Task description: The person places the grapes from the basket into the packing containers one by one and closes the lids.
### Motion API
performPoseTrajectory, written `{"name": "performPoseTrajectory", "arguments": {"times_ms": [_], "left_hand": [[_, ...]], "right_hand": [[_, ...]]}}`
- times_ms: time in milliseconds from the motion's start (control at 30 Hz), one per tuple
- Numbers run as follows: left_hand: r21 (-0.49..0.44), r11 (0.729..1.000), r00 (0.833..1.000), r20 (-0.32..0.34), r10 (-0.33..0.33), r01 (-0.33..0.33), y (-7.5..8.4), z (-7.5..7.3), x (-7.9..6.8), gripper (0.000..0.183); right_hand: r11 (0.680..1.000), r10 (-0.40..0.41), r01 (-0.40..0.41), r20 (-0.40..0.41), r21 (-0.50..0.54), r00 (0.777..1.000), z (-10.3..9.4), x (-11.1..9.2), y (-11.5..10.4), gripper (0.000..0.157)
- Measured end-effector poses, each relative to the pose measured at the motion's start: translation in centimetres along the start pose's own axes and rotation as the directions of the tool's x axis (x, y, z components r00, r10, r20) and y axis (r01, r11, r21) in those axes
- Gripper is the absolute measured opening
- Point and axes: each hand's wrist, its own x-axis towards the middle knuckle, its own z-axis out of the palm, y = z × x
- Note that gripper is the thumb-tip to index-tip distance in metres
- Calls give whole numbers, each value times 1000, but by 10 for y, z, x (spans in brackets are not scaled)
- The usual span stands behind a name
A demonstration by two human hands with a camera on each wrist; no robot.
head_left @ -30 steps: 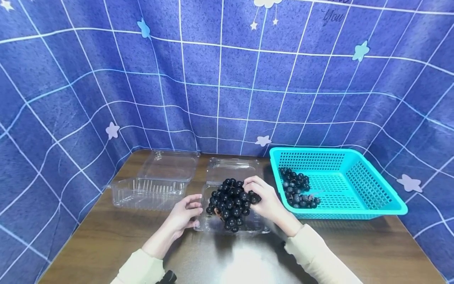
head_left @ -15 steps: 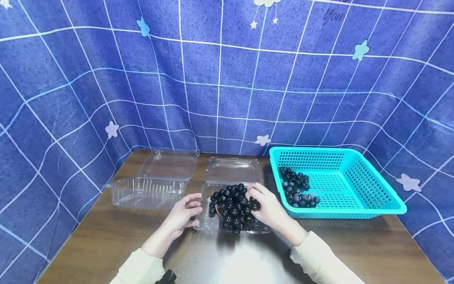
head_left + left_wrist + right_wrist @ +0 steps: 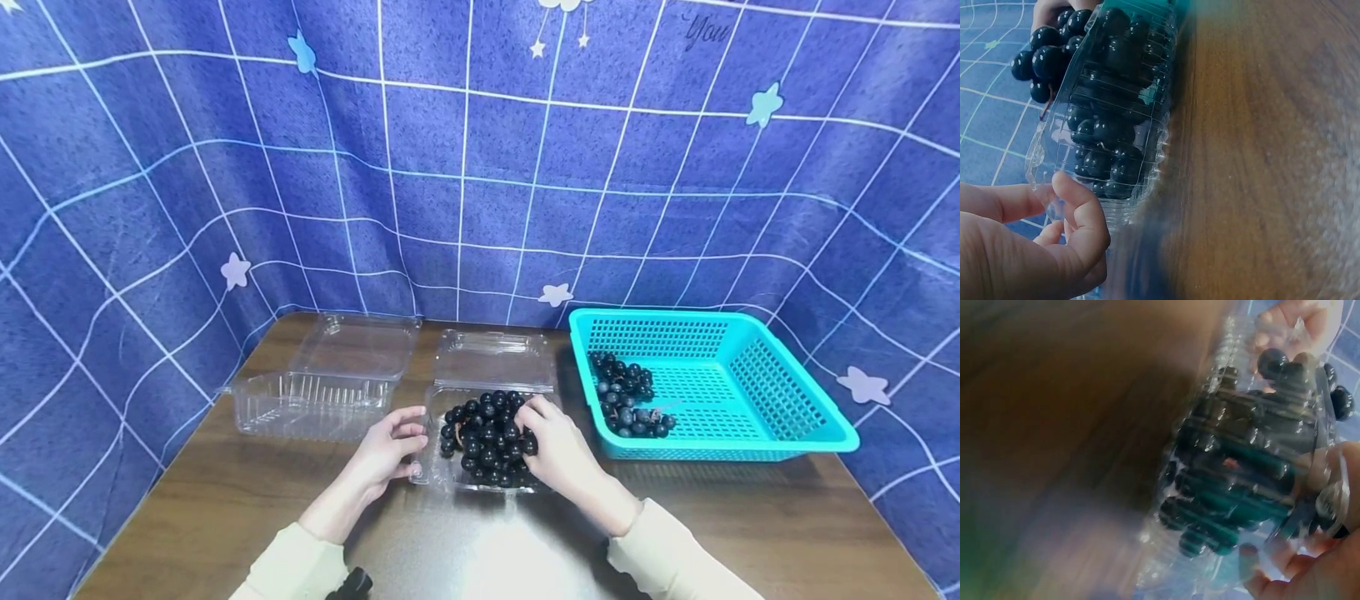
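A bunch of dark grapes (image 3: 487, 437) sits low in the middle clear plastic clamshell (image 3: 429, 467), whose lid (image 3: 495, 360) lies folded back. My right hand (image 3: 561, 446) grips the bunch at its right side, fingers partly hidden among the grapes. At the clamshell's left end, my left hand (image 3: 393, 450) holds the rim. The left wrist view shows that hand (image 3: 1054, 244) with thumb and fingers pinching the clear corner. Through the clear wall there, many grapes (image 3: 1107, 131) show, and some grapes (image 3: 1047, 62) stand above the rim.
To the left, another clear clamshell (image 3: 315, 408) stands with its lid back. A turquoise basket (image 3: 810, 417) on the right holds more dark grapes (image 3: 630, 400). Behind the wooden table (image 3: 420, 550) hangs a blue gridded curtain (image 3: 495, 208).
My right hand has lowered the bunch of grapes from above the clamshell down into it and shifted slightly. My left hand has stayed at the clamshell's left end.
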Motion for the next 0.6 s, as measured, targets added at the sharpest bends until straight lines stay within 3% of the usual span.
{"name": "performPoseTrajectory", "arguments": {"times_ms": [433,600], "left_hand": [[14,1000,1000,-11,1,-1,1,1,-1,53],[11,1000,1000,-14,-3,3,2,1,-1,54]], "right_hand": [[988,-51,63,90,-140,995,2,2,-7,48],[994,-46,58,126,-95,991,-3,0,-5,52]]}}
